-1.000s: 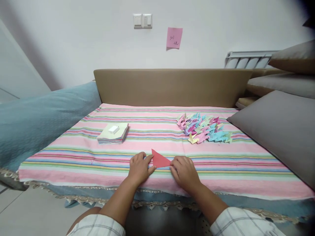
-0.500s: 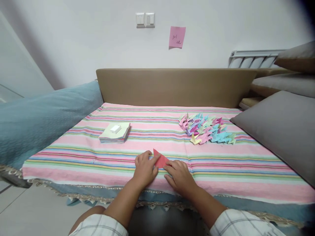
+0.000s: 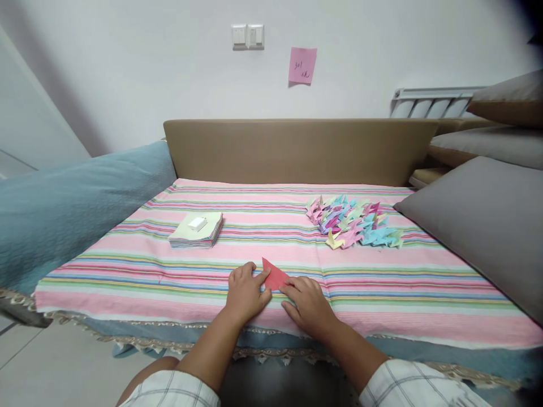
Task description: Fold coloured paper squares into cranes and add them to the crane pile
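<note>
So the left hand (image 3: 246, 291) and right hand (image 3: 309, 305) both lay fingers-down on the red paper triangle (image 3: 275, 277), pressing it flat rather than gripping it, near the front edge of the striped bed cover (image 3: 403, 294). The pink sticky note (image 3: 302, 65) on the wall read "301", plus a scribble I couldn't make out.

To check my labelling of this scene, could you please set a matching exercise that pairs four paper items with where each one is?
Things:
1. red paper
2. stack of paper squares
3. pile of folded paper figures
4. pink sticky note

Places:
A. on the wall, right of the light switches
B. on the striped cloth, near the grey cushion
C. at the fingertips of the left hand and right hand
D. on the striped cloth, towards the blue blanket

Pairs: 1-C, 2-D, 3-B, 4-A.
</note>
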Demonstrator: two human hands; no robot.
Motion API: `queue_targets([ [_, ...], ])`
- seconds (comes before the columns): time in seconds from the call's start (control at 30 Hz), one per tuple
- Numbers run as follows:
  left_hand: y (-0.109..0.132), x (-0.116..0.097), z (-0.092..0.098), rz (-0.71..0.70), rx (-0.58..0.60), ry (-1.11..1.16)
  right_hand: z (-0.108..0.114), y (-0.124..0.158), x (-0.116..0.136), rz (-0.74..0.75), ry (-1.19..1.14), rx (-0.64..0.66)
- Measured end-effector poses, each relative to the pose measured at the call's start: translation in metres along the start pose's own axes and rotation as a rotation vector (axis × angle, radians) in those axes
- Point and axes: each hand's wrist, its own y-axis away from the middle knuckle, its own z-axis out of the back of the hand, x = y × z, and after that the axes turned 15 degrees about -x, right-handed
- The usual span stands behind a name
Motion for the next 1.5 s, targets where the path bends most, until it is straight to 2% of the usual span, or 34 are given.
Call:
queue_targets([
  [0.3,-0.005,0.004,0.004,0.072,0.030,-0.033,-0.001,0.001,-0.001,0.002,0.000,-0.016],
  [0.43,-0.002,0.005,0.003,0.089,0.003,-0.016,0.000,0.000,0.000,-0.006,-0.013,-0.007],
  [0.57,0.004,0.003,0.001,0.030,-0.082,0.033,0.000,-0.001,0.000,-0.026,-0.039,0.004],
  [0.7,0.008,0.000,0.000,-0.068,-0.073,0.062,-0.001,0.000,-0.001,-0.029,-0.046,0.010],
  [1.03,0.005,0.004,-0.001,0.041,-0.098,0.006,-0.002,0.000,-0.001,-0.040,-0.063,0.006],
  [1.5,0.008,0.003,-0.001,0.005,-0.160,0.060,0.001,-0.002,-0.002,-0.070,-0.105,0.050],
])
